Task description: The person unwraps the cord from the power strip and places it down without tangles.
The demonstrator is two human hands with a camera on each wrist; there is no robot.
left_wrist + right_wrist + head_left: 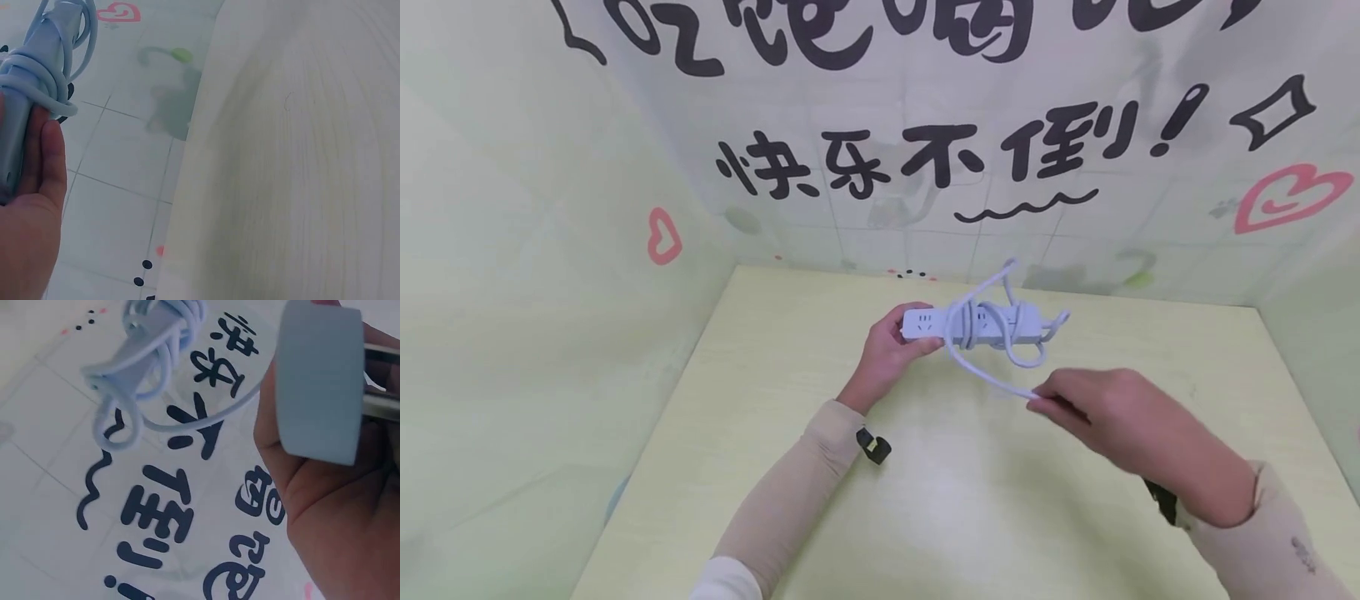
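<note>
A white power strip [922, 323] is held up above the far part of the table, its socket face showing in the head view. My left hand [883, 354] grips its left end, thumb in front and fingers behind. Several loops of white cord [992, 381] are wound round the strip's middle and right part. Lower and to the right, my right hand [1120, 421] holds the cord's free end. In the right wrist view that end is a blocky plug [320, 381] with metal prongs [382, 403], held in the fingers. A stretch of cord runs between both hands.
Below the hands lies a pale wood-grain table [925, 517]. Behind it and at the sides hang light printed sheets [865, 242] with black lettering and pink hearts. A black strap piece [874, 446] sticks out from the left sleeve.
</note>
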